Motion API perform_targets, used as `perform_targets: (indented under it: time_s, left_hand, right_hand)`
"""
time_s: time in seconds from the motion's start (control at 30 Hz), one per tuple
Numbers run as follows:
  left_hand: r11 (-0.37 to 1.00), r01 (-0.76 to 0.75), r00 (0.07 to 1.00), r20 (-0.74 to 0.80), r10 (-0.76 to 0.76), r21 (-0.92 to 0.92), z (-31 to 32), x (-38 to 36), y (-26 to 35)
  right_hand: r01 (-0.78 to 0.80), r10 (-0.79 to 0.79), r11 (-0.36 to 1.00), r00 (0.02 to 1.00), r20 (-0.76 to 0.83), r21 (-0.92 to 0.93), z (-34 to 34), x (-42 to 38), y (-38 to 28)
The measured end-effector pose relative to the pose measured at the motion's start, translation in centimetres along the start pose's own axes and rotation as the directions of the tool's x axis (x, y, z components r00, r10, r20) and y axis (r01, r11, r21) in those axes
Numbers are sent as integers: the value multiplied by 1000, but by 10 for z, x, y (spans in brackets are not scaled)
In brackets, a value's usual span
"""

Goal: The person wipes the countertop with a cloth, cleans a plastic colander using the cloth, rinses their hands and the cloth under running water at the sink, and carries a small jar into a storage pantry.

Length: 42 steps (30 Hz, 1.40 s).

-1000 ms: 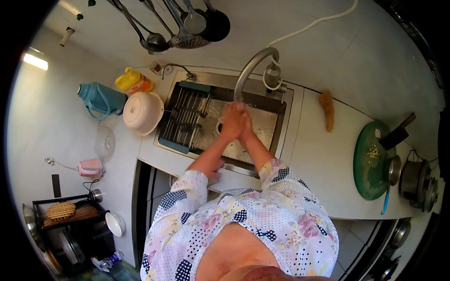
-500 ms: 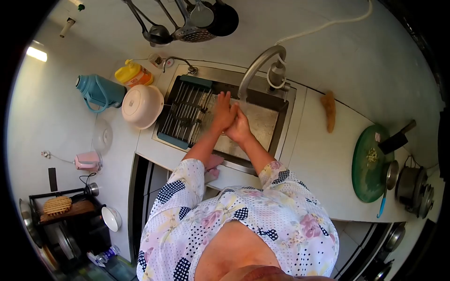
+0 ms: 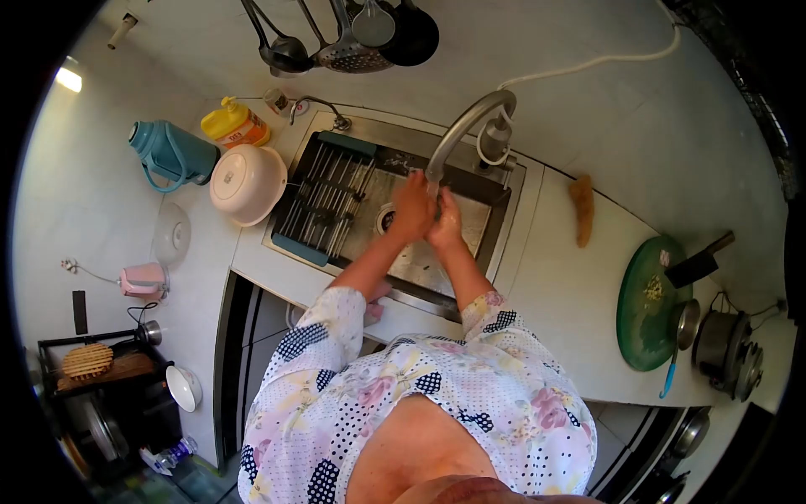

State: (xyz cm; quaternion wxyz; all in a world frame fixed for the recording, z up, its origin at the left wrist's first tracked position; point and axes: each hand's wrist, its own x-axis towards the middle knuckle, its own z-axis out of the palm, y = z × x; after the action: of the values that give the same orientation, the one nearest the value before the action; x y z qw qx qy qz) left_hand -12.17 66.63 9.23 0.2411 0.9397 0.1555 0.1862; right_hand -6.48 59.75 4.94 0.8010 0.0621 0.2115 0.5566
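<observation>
Both hands are held together over the sink point(image 3: 416, 270), under the curved metal faucet point(image 3: 463, 126). My left hand point(image 3: 412, 210) has its fingers stretched toward the faucet spout, their tips slightly blurred. Beside it and touching it, my right hand point(image 3: 447, 222) looks wet, its palm turned toward the left one and its fingers pointing up. I see no object in either hand. Left of the hands, a metal drying rack point(image 3: 329, 197) with dark green ends spans the sink. The drain point(image 3: 385, 218) shows beside my left wrist.
At left stand a pink basin point(image 3: 246, 186), a yellow bottle point(image 3: 236, 125) and a blue thermos point(image 3: 175, 154). On the right counter lie a brown root point(image 3: 581, 210) and a green cutting board point(image 3: 642, 323) with chopped bits and a cleaver point(image 3: 698, 262). Utensils point(image 3: 353, 42) hang above.
My hands have shifted slightly, and the right one has moved a little apart from the left, nearer the spout. The whole view has tilted a little, baring the drain.
</observation>
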Motion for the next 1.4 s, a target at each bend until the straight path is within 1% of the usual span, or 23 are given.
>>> perform_targets:
  time_s: [0.03,0.07,0.1,0.17,0.23,0.27,0.33,0.37,0.43,0.47,0.53,0.57,0.6,0.63,0.67,0.77,0.87,0.97,1.07,1.17,1.27,1.37,1.4]
  left_hand:
    - [999,-40,999,31,41,-37,-8,-2,15]
    - [1000,-9,998,60,10,-24,-7,0,15]
    - [1000,25,996,89,-24,-12,-5,1,15]
    - [995,103,984,149,-102,3,1,-1,17]
    - [985,170,965,199,-171,26,6,2,18]
    - [985,172,982,79,-171,-14,13,1,8]
    - [983,161,971,-162,-173,-86,16,-1,-8]
    - [989,131,988,-78,-136,-72,23,-6,-8]
    - [997,65,994,93,-60,-53,14,-12,22]
    - [996,-56,997,48,59,-63,18,-15,26]
    - [955,-288,957,-46,285,-73,25,-24,34]
    - [996,-59,998,-19,58,-73,25,-23,30]
    - [983,172,985,9,-172,-70,19,-17,24]
    - [917,395,919,37,-393,-64,12,-11,16]
    - [948,318,945,-91,-316,9,20,-11,-9]
    - [896,430,887,-235,-398,107,12,-17,-13]
    - [816,541,830,-23,-557,-203,0,-32,-10]
    - [616,550,768,53,-638,-563,22,-67,-16]
    - [584,556,780,128,-613,-592,14,-93,-17]
    - [635,526,811,110,-574,-566,23,-113,-35]
    - [556,488,823,143,-549,-672,19,-121,-40]
    - [472,403,844,119,-523,-784,15,-123,-43]
    - [465,393,851,122,-511,-793,14,-124,-44]
  right_hand:
    - [140,-161,967,983,-88,-215,15,-7,-1]
    - [247,-333,869,933,-136,-428,24,-11,-2]
    - [240,-265,901,964,-21,-361,12,-5,-6]
    - [189,-140,953,968,209,-238,-26,5,-15]
    - [121,-64,933,983,175,-339,-1,-15,14]
    - [85,-26,918,987,156,-387,9,-23,24]
    - [51,-57,945,998,-9,-323,3,-17,13]
    - [38,-67,957,994,-91,-288,0,-14,6]
    - [181,-233,877,970,-65,-445,13,-18,-9]
    - [248,-313,820,949,-41,-516,17,-20,-12]
    - [210,-243,856,970,-10,-472,15,-26,-6]
    - [192,-210,870,978,9,-455,15,-28,-3]
    - [135,-142,901,990,15,-412,14,-31,4]
    - [76,-73,926,997,22,-370,14,-34,15]
    - [13,-2,944,999,35,-329,15,-36,23]
    - [89,-173,804,981,-88,-588,23,-43,36]
    - [200,-277,756,960,-28,-623,-6,-12,8]
    - [186,-259,894,957,-132,-408,-2,10,-10]
    - [163,-269,823,956,-120,-545,8,18,-15]
    - [192,-387,766,900,-202,-613,17,21,-12]
    - [250,-447,650,890,-94,-717,6,28,-18]
    - [206,-558,581,805,-201,-788,27,25,-2]
    - [225,-581,572,790,-196,-788,32,24,3]
